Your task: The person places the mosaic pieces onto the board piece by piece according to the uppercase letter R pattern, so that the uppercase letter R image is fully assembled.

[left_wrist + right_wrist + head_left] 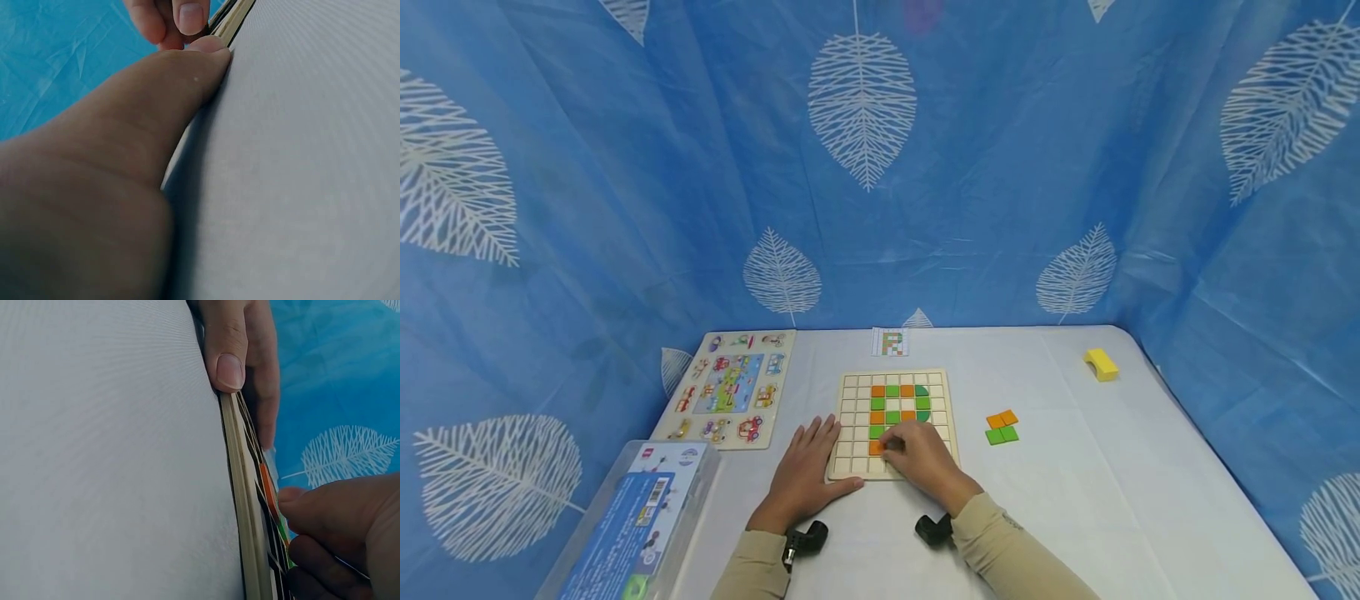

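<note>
A wooden grid board (856, 468) lies on the table, with orange, green and rounded dark green tiles set in some of its squares. My left hand (807, 468) rests flat at the board's left front corner, fingers along the left side and thumb at the front edge. At the near end of the tile pattern, my right hand (920, 454) bends its fingers and thumb at an orange tile (876, 448). In the right wrist view the thumb is beside the orange tile (267, 487); the fingers partly hide the contact. Green tile edges show near them.
Loose orange tiles (1002, 418) and green tiles (1002, 435) lie right of the board. Behind it is a small pattern card (890, 342). A yellow arch block (1101, 365) sits far right. At left are a picture puzzle board (700, 425) and a clear plastic box (632, 521).
</note>
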Available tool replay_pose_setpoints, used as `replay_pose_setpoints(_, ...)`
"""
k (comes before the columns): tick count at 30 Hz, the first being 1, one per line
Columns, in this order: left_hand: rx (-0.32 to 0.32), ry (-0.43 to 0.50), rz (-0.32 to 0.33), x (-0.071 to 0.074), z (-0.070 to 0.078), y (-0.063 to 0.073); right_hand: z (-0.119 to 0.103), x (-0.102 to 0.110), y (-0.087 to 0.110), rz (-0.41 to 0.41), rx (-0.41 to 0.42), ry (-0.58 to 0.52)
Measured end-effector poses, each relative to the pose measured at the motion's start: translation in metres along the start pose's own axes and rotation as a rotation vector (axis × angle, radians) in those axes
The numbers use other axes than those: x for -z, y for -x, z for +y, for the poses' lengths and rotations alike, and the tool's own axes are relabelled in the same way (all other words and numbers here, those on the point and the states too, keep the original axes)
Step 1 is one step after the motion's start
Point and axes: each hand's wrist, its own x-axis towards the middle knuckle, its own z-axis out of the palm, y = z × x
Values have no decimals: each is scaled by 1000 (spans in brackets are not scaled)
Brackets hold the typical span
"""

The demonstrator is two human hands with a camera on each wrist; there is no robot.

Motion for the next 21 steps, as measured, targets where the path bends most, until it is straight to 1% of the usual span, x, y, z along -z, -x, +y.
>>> replay_pose_setpoints(8,-4,14,0,1,1,1,2,6,4,14,-3,-28)
replay_pose_setpoints(12,-9,22,5,2,1,1,3,11,7,35,8,-45)
replay_pose_setpoints(15,-11,23,5,1,0,1,5,15,8,54,16,-44)
replay_pose_setpoints(21,-7,18,6,0,0,1,11,21,11,67,3,-47)
